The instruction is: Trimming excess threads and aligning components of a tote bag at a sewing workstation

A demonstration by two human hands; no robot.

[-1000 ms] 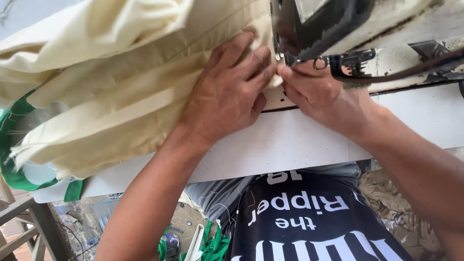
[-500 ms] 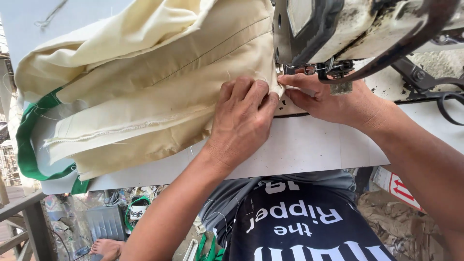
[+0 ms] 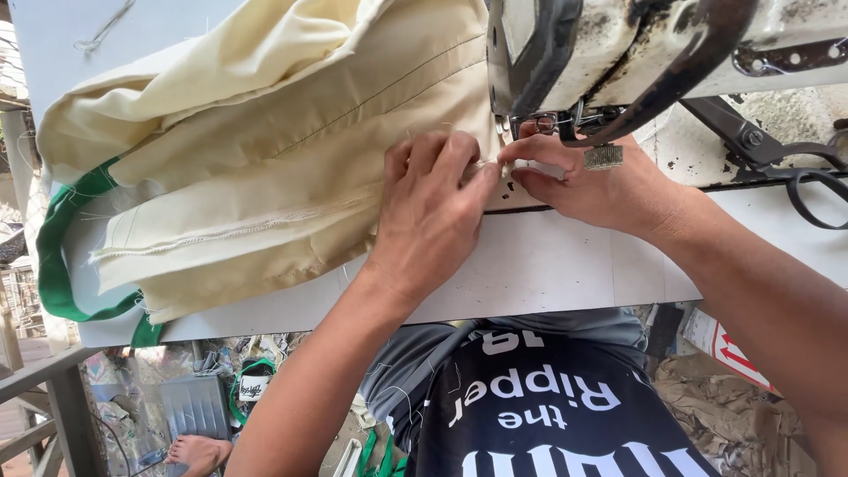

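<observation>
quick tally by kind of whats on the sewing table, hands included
hands: 2, the left hand and the right hand, both on the cloth by the needle
cream fabric piece: 1
green fabric strip: 1
sewing machine: 1
black scissors: 1
total: 6
</observation>
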